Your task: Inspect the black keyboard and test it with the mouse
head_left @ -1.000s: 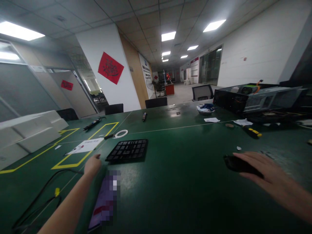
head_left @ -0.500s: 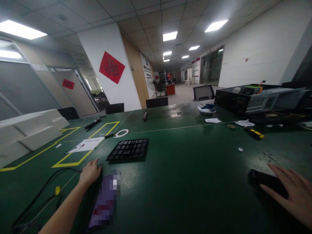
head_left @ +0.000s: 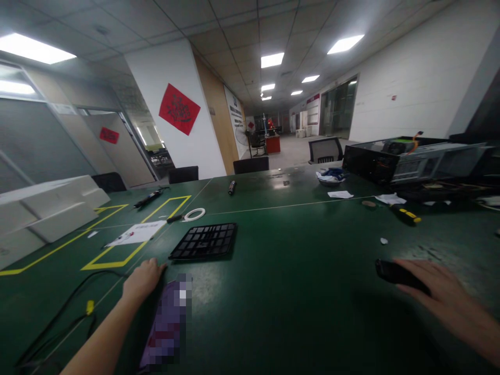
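Note:
My right hand (head_left: 437, 286) is closed around the sides of a slim black oblong object (head_left: 402, 275), held a little above the green table; its exact kind I cannot make out. On the left, my left hand (head_left: 144, 280) is low at the table with its fingers curled, and whatever they may hold is hidden. A black cable (head_left: 84, 284) runs up to that hand's wrist. Just right of the left forearm lies a flat purple item (head_left: 166, 323), partly blurred out. Beyond the left hand sits a black gridded panel (head_left: 205, 241).
Behind the panel are a white ring (head_left: 194, 214) and a paper sheet (head_left: 136, 233) within yellow tape. White foam blocks (head_left: 50, 208) line the left side. At the right stand an open computer case (head_left: 414, 161), a bowl (head_left: 330, 179) and a yellow-black screwdriver (head_left: 406, 213).
My right hand has closed on the black oblong object and carried it left and slightly up off the table. My left hand has shifted slightly, its fingers more curled.

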Available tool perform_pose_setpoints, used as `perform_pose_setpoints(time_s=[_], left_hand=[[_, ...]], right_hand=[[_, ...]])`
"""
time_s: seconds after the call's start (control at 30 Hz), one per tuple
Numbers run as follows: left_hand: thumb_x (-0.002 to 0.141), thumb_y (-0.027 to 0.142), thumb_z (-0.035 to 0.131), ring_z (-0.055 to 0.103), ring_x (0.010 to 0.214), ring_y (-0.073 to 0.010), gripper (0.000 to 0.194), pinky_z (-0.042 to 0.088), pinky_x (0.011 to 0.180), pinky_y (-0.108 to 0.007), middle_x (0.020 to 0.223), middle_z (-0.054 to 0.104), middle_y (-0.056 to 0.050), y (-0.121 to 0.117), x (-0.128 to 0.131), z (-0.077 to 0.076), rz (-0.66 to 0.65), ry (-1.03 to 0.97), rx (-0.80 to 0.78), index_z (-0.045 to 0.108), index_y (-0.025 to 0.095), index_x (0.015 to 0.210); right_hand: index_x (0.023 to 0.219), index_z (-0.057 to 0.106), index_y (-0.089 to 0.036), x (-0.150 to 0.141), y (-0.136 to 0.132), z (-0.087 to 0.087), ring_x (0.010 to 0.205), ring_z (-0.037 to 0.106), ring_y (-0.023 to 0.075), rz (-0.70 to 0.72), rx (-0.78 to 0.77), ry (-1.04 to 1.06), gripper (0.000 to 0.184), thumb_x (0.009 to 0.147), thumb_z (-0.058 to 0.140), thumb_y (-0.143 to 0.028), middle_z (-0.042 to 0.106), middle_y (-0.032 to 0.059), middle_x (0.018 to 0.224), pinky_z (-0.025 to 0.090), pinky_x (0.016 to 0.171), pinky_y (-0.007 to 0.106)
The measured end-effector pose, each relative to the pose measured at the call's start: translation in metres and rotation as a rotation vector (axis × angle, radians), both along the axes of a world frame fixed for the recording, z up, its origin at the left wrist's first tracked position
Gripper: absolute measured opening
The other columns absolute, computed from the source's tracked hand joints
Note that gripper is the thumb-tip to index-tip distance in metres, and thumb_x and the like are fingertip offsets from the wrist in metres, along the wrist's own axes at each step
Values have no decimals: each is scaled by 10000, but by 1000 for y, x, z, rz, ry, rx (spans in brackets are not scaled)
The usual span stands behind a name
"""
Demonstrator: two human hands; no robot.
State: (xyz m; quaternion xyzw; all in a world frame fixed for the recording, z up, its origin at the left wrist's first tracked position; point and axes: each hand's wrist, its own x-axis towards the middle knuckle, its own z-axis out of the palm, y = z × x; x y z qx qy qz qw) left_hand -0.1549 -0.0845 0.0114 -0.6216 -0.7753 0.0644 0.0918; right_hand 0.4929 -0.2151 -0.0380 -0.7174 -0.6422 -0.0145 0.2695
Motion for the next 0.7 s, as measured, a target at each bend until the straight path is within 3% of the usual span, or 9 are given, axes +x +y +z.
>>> perform_pose_setpoints(time_s=[0.1, 0.23, 0.37, 0.43, 0.5, 0.6, 0.7], left_hand=[[839, 457, 290, 619, 826, -346, 472, 440, 673, -391, 859, 627, -222, -3, -2, 1, 77, -22, -11, 558, 68, 842], [839, 366, 318, 622, 852, -322, 367, 447, 684, -382, 828, 656, -178, -6, -8, -1, 27, -103, -77, 558, 124, 702], [787, 309, 424, 610, 838, -297, 260, 438, 696, -352, 736, 644, -110, -12, -4, -1, 33, -168, 33, 513, 162, 592], [747, 309, 510, 591, 845, -302, 284, 437, 681, -345, 605, 581, -62, -13, 2, 2, 141, -369, 147, 465, 169, 504], [739, 306, 556, 559, 898, -321, 316, 443, 664, -357, 562, 523, -38, -8, 10, 8, 376, -696, 342, 450, 157, 481], [831, 287, 483, 544, 941, -282, 214, 468, 676, -380, 769, 584, -53, 11, 23, 19, 616, -1086, 555, 567, 120, 727], [859, 296, 473, 555, 937, -200, 289, 482, 764, -394, 1084, 550, -80, 38, 39, 24, 554, -1296, 550, 516, 138, 1097]], right_hand=[[1086, 588, -193, -15, 5, 15, 1057, 491, 301, 79, -39, 49, 486, 684, 490, -449, 611, 110, 1086, 385, 953, 494], [1125, 547, -232, -38, 12, 29, 1094, 448, 303, 137, 26, 69, 473, 704, 503, -443, 585, 93, 1115, 348, 965, 529], [1151, 517, -241, -70, 18, 38, 1152, 394, 293, 159, -17, 205, 474, 707, 522, -410, 544, 76, 1166, 304, 999, 538], [1168, 495, -257, -87, 21, 38, 1177, 369, 271, 177, -60, 301, 472, 716, 521, -390, 519, 60, 1192, 293, 1018, 517], [1178, 479, -277, -103, 23, 35, 1204, 344, 252, 196, -100, 409, 467, 724, 513, -384, 482, 50, 1225, 281, 1034, 494], [1205, 439, -293, -120, 30, 23, 1213, 344, 229, 215, -180, 579, 480, 738, 493, -392, 405, 47, 1275, 299, 1033, 454], [1231, 400, -285, -128, 34, 7, 1189, 374, 211, 247, -274, 719, 505, 746, 480, -400, 372, 44, 1286, 327, 1016, 413]])
